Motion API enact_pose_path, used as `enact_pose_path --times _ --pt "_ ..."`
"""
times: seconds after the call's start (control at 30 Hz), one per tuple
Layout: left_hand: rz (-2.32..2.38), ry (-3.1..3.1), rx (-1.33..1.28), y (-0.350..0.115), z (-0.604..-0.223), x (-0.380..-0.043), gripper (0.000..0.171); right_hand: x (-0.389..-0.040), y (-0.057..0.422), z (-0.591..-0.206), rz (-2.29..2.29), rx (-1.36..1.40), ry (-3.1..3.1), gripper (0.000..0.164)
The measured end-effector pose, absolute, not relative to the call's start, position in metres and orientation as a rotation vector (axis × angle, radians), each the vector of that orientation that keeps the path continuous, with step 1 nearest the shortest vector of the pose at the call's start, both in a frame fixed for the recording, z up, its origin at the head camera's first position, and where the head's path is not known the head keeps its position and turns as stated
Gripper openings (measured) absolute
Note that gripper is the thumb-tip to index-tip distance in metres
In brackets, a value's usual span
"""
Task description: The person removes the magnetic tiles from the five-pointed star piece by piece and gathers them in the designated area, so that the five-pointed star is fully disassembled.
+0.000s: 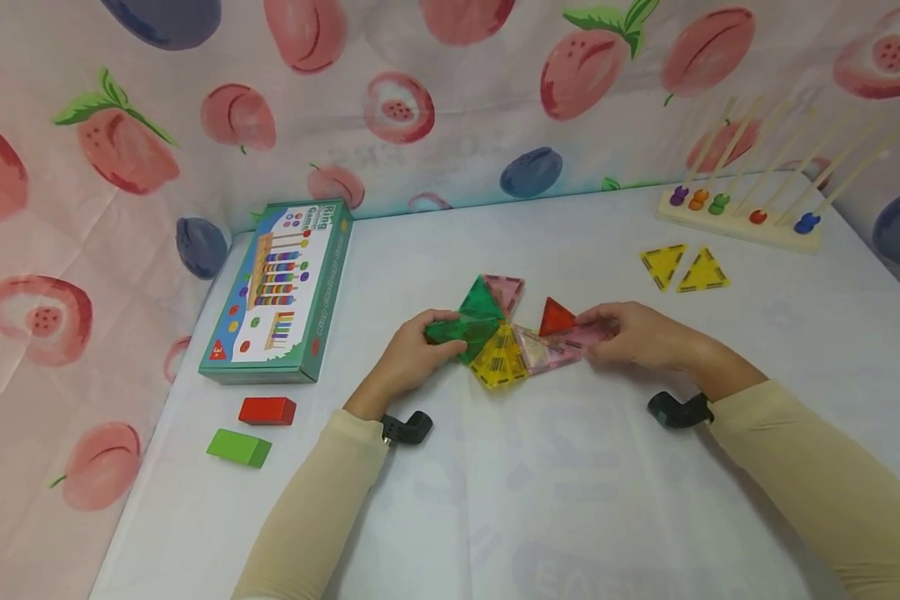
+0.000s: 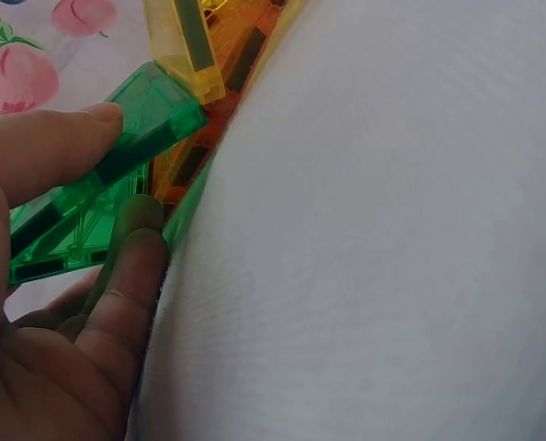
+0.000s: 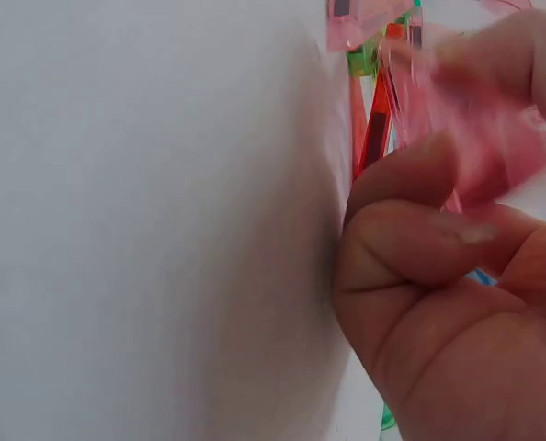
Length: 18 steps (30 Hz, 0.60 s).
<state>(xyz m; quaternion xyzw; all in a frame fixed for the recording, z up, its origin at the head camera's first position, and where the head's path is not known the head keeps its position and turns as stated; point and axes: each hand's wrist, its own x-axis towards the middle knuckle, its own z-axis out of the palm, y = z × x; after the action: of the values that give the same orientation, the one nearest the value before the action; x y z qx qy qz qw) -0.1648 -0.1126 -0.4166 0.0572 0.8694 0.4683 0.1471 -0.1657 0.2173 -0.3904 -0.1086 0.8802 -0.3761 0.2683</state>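
Observation:
My left hand [image 1: 414, 357] is at the left side of a cluster of see-through magnetic tiles. It pinches a green triangular tile [image 2: 158, 112], thumb on top and fingers beneath. Another green tile [image 1: 482, 297], a pink tile [image 1: 506, 289] and yellow tiles [image 1: 498, 362] lie fanned together beside it. To the right of the yellow ones is a clear pink tile [image 1: 546, 352]. My right hand [image 1: 639, 335] pinches a pink tile [image 3: 494, 152] between thumb and fingers, overlapping the cluster's right end. A red triangular tile [image 1: 556, 317] pokes out just behind it.
Two yellow triangular tiles [image 1: 662, 265] lie at the back right, before a wooden peg stand [image 1: 735, 223] with coloured beads. At left are a boxed ring game [image 1: 281, 292], a red block [image 1: 267, 411] and a green block [image 1: 240, 447]. Fruit-patterned cloth [image 1: 465, 108] hangs behind.

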Motion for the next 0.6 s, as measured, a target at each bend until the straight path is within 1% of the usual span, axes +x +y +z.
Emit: enact_pose_path --times 0.2,0.33,0.6 --pt "1.353 2.503 0.162 -0.112 -0.417 -0.164 0.045 -0.163 0.228 -0.388 -1.041 -0.261 2.388 0.053" --pt "1.349 2.497 0.163 -0.112 -0.417 -0.164 0.045 -0.158 0.242 -0.381 -1.027 -0.231 2.426 0.06" --pt "1.344 2.492 0.164 -0.113 -0.417 -0.164 0.047 -0.152 0.282 -0.375 -0.933 -0.152 2.581 0.066"
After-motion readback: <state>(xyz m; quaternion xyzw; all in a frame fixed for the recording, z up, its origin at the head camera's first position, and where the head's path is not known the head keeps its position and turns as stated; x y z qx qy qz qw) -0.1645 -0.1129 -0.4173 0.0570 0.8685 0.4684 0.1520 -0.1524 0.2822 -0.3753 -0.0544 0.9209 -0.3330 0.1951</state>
